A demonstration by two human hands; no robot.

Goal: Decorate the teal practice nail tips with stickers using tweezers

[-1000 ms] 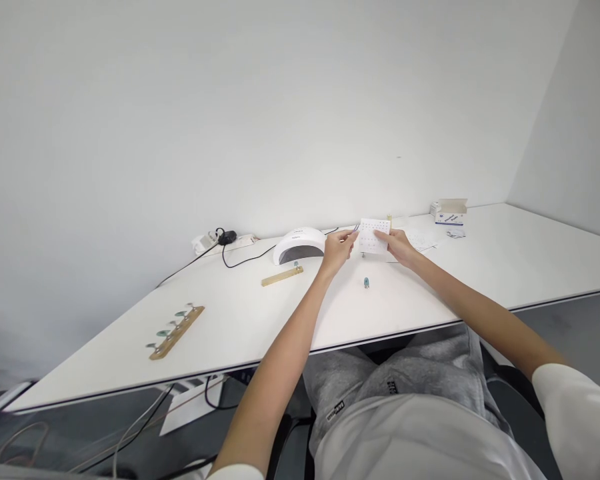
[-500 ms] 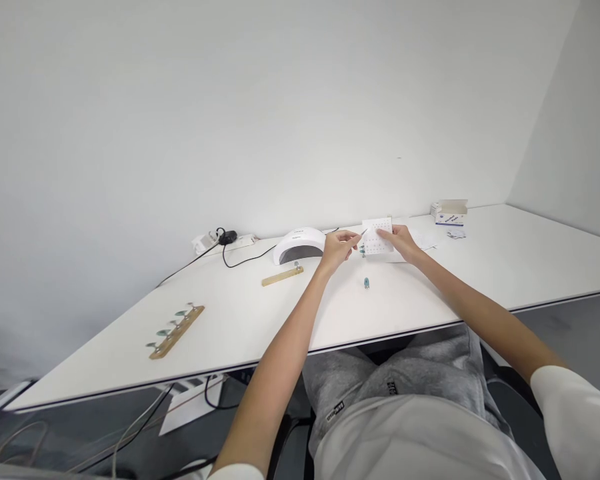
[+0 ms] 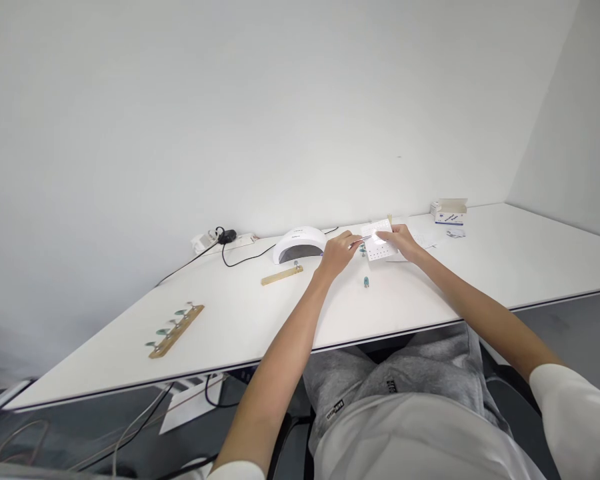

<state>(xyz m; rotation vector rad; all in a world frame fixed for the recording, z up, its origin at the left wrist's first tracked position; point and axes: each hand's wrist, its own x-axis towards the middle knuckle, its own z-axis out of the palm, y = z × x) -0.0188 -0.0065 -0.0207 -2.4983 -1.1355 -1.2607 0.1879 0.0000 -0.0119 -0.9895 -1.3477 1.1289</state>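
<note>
My left hand (image 3: 339, 253) is closed on thin metal tweezers (image 3: 361, 240), their tip at the left part of a white sticker sheet (image 3: 380, 251). Rows of small dark and pinkish marks cover the sheet, and light glares off its middle. My right hand (image 3: 403, 241) grips the sheet from the right with the thumb on its face. Partly hidden behind the sheet's left edge is a small teal piece (image 3: 363, 249). Another teal nail tip (image 3: 367, 282) stands on the table (image 3: 405, 293) nearer to me.
A white nail lamp (image 3: 300, 237) stands left of my hands, its black cable running to a power strip (image 3: 237, 243). Before it lies a wooden strip (image 3: 281, 275). A wooden holder (image 3: 177, 333) carries several nail tips. Far right are an opened box (image 3: 450, 213) and small packets (image 3: 456, 233).
The sheet has tilted flatter and dropped slightly, now catching glare. My left hand has turned more palm-down, with the tweezers lying more level across the sheet's edge.
</note>
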